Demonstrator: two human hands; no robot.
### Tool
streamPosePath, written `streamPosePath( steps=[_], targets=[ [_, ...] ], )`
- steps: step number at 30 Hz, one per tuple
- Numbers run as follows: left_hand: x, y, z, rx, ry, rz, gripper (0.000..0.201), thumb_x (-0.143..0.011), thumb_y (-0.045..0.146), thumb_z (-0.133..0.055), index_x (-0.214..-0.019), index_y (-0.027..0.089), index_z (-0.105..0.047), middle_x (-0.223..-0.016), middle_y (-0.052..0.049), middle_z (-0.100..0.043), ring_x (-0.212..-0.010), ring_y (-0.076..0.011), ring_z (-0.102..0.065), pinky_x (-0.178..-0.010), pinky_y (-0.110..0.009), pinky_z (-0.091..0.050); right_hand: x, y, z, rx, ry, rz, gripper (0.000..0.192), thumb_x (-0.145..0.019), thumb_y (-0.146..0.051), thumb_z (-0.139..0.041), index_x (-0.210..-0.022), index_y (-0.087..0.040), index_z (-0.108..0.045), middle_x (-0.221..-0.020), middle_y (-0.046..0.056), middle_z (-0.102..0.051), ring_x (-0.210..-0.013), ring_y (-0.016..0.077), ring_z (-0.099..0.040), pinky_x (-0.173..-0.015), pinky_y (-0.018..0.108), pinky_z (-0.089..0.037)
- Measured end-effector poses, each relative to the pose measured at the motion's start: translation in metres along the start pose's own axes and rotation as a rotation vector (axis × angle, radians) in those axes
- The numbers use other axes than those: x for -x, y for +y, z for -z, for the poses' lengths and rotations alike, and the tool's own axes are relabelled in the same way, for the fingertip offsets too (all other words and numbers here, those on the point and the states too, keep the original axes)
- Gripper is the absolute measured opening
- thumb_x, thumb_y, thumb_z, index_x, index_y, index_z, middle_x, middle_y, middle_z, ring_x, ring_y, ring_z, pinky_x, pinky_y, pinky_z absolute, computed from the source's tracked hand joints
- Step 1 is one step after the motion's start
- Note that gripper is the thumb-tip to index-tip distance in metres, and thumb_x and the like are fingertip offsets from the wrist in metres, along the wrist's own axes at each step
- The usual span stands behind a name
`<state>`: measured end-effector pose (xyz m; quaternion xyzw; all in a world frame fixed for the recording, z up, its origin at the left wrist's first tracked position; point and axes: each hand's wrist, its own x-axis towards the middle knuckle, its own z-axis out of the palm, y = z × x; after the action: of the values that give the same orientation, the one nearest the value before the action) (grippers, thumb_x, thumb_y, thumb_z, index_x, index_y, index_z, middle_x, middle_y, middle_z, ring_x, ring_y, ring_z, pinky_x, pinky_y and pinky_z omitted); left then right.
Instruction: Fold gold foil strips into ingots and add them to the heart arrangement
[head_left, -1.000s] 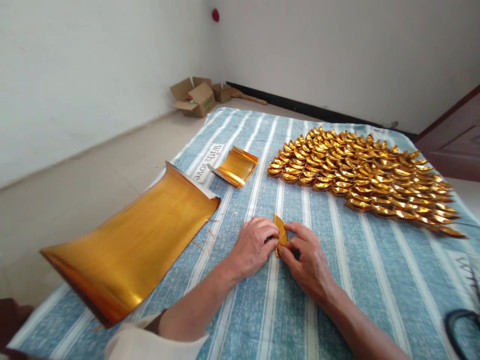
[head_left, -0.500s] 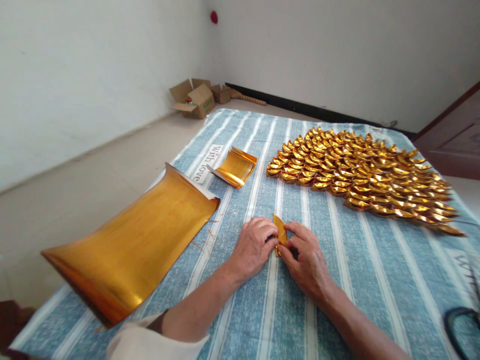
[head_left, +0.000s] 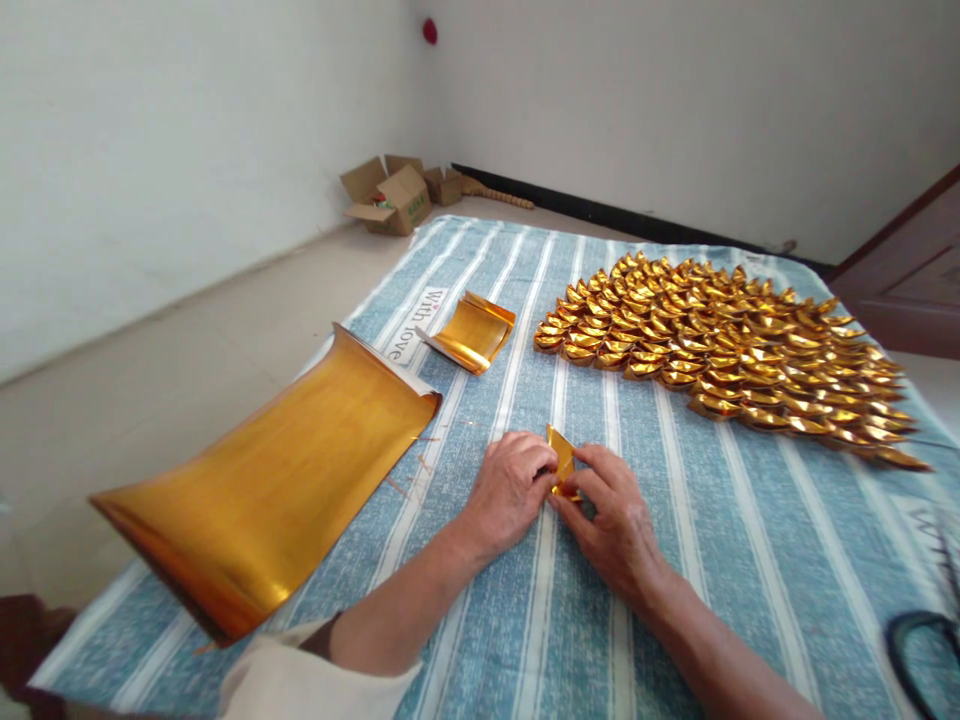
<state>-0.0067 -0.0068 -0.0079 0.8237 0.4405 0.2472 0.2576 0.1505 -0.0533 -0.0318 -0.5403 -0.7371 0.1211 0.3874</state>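
Between my two hands is a small folded piece of gold foil paper (head_left: 564, 458), its pointed tip showing above my fingers. My left hand (head_left: 514, 485) pinches its left side, fingers curled. On the other side, my right hand (head_left: 607, 505) grips the right and lower edge with thumb and fingertips; part of the fold is hidden behind them. A large curled stack of gold foil sheets (head_left: 292, 490) lies to the left. Beyond my hands sits a smaller curled stack of gold foil (head_left: 476, 332). Rows of folded gold paper ingots (head_left: 720, 350) cover the far right of the table.
A blue and white striped cloth (head_left: 517, 620) covers the table. Scissors with a black handle (head_left: 922, 640) lie at the right edge. Thin foil scraps (head_left: 416, 465) are beside the large stack. An open cardboard box (head_left: 401, 200) stands on the floor behind.
My right thumb and fingers have shifted slightly at the lower end of the folded paper, and its bottom part now turns toward the right. My left hand stays almost still.
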Motion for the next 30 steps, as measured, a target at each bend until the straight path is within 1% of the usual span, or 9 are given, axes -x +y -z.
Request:
streamPosePath(
  steps=[5, 9, 11, 14, 20, 27, 30],
  targets=[
    [0.000, 0.001, 0.000, -0.012, 0.001, 0.012, 0.008, -0.080, 0.012, -0.061, -0.081, 0.020, -0.062, -0.091, -0.003, -0.066, -0.094, -0.0219, -0.057, -0.085, -0.038, -0.042, -0.001, 0.000, 0.001, 0.018, -0.045, -0.036, 0.011, -0.083, -0.027, -0.061, -0.073, -0.022, -0.061, -0.110, 0.010, -0.061, -0.107, 0.0268, -0.055, -0.091, 0.048, -0.046],
    [-0.001, 0.001, 0.000, -0.014, 0.000, 0.011, 0.008, -0.080, 0.012, -0.061, -0.081, 0.020, -0.062, -0.090, -0.003, -0.066, -0.094, -0.0221, -0.057, -0.085, -0.038, -0.041, -0.001, 0.001, 0.003, 0.008, -0.077, -0.057, 0.009, -0.081, -0.028, -0.063, -0.075, -0.021, -0.063, -0.113, 0.009, -0.061, -0.108, 0.0277, -0.055, -0.092, 0.049, -0.045],
    [-0.001, 0.001, 0.000, -0.016, 0.004, 0.008, 0.007, -0.079, 0.013, -0.062, -0.081, 0.020, -0.061, -0.090, -0.003, -0.066, -0.093, -0.0220, -0.057, -0.084, -0.037, -0.041, -0.001, 0.003, 0.005, -0.020, -0.076, -0.060, 0.007, -0.081, -0.027, -0.063, -0.077, -0.022, -0.066, -0.115, 0.009, -0.060, -0.110, 0.0273, -0.054, -0.094, 0.049, -0.043],
    [-0.001, 0.001, 0.000, -0.016, 0.010, 0.000, 0.007, -0.079, 0.013, -0.063, -0.081, 0.019, -0.061, -0.089, -0.003, -0.066, -0.093, -0.0217, -0.057, -0.084, -0.037, -0.041, -0.001, 0.005, 0.007, -0.088, -0.077, -0.079, 0.009, -0.083, -0.024, -0.061, -0.081, -0.023, -0.070, -0.115, 0.009, -0.061, -0.111, 0.0258, -0.055, -0.096, 0.048, -0.043],
    [-0.001, 0.000, 0.001, -0.016, 0.004, 0.009, 0.006, -0.080, 0.015, -0.062, -0.080, 0.021, -0.062, -0.088, -0.002, -0.066, -0.093, -0.0219, -0.057, -0.084, -0.037, -0.041, -0.001, 0.005, 0.011, -0.148, -0.061, -0.135, 0.010, -0.081, -0.024, -0.062, -0.074, -0.022, -0.069, -0.114, 0.009, -0.062, -0.110, 0.0261, -0.056, -0.095, 0.048, -0.044],
    [-0.001, 0.001, 0.001, -0.013, 0.004, 0.022, 0.006, -0.079, 0.014, -0.064, -0.079, 0.020, -0.062, -0.087, -0.002, -0.066, -0.092, -0.0213, -0.057, -0.084, -0.036, -0.041, 0.000, 0.006, 0.013, -0.005, -0.097, -0.092, 0.008, -0.079, -0.022, -0.064, -0.072, -0.022, -0.065, -0.116, 0.008, -0.062, -0.118, 0.0296, -0.049, -0.099, 0.053, -0.038],
    [-0.001, 0.001, 0.000, -0.010, 0.004, 0.022, 0.006, -0.078, 0.014, -0.064, -0.078, 0.020, -0.062, -0.087, -0.002, -0.066, -0.092, -0.0216, -0.057, -0.084, -0.036, -0.041, 0.001, 0.008, 0.012, 0.041, -0.122, -0.076, 0.007, -0.078, -0.021, -0.065, -0.071, -0.022, -0.064, -0.116, 0.008, -0.061, -0.119, 0.0301, -0.049, -0.099, 0.053, -0.038]
  ],
)
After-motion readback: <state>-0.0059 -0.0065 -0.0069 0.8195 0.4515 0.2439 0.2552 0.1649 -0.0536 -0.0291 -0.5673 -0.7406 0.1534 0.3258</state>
